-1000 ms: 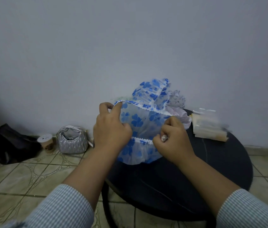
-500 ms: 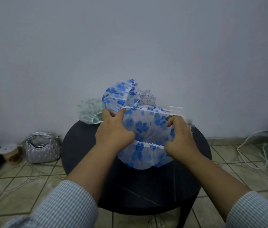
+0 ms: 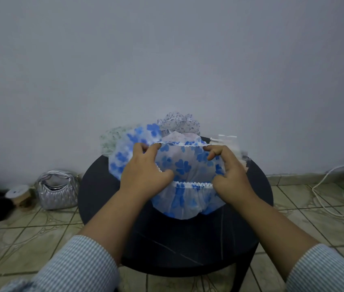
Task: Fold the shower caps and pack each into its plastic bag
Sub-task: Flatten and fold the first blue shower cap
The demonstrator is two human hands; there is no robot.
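Shower cap in hand: translucent white, bright blue clover-like flower print, white beaded elastic hem. Second cap, same blue-on-white print. Cap at rear: whitish with small dark specks. Cap at left rear: pale green, fine spotting. Table: black, faint pale streaks. Handbag: silver, quilted. Sleeves: thin blue-and-white stripes. Floor tiles: beige-green, patterned. Wall: plain grey-blue.

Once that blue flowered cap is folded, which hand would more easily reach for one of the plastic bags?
Probably the right hand. The blurred stack that looks like plastic bags lies at the table's far right, just beyond it. The left hand grips the blue shower cap on the opposite side, beside the spare caps.
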